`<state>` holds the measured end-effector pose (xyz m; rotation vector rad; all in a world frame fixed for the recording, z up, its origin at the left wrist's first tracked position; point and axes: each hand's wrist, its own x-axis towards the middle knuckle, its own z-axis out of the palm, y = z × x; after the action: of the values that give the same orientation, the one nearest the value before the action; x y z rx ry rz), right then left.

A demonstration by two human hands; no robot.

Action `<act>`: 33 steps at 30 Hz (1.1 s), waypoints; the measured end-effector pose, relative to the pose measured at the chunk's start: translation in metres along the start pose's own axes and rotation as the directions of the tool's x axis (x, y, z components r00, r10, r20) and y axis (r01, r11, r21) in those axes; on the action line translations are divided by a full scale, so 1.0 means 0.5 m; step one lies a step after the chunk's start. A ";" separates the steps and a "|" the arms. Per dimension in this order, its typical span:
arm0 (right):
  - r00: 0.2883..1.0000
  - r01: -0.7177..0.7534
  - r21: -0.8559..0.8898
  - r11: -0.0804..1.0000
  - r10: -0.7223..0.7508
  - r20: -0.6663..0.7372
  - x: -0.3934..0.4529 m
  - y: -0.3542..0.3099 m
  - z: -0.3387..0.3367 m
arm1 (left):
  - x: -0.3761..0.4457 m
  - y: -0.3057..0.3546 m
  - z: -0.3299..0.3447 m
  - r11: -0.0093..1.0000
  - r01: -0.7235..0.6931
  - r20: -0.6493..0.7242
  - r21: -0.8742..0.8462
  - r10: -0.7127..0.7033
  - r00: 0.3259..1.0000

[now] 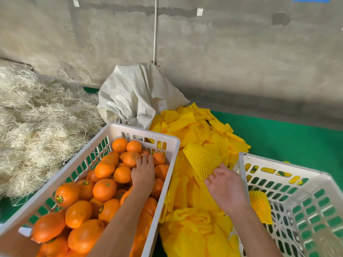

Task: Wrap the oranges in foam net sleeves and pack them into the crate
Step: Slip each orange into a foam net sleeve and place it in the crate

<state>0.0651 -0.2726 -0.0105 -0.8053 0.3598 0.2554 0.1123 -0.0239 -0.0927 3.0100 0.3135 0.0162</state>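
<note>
A white slotted crate (168, 143) on the left is full of bare oranges (104, 189). My left hand (143, 173) reaches into it, fingers spread over the oranges at its far end. My right hand (225, 186) holds a yellow foam net sleeve (203, 162) by its lower edge, above a heap of yellow sleeves (196, 130) between the two crates. The second white crate (289, 169) on the right holds one orange wrapped in a yellow sleeve (259, 208) against its left wall.
A crumpled white woven sack (135, 95) lies behind the crates. Pale straw-like fibre (37, 115) is piled at the left. Green matting (289, 138) covers the floor, with a grey concrete wall behind. More sleeves lie at the front (196, 232).
</note>
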 end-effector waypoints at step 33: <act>0.840 0.461 -0.813 0.356 -0.472 0.269 -0.016 -0.002 0.000 | -0.130 0.162 -0.172 -0.209 0.290 0.198 -0.934 0.371 0.907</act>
<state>0.0579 -0.2740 -0.0066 -1.8939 -0.0527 -0.1616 0.0633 -0.1061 0.0022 1.1625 0.0226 -0.2673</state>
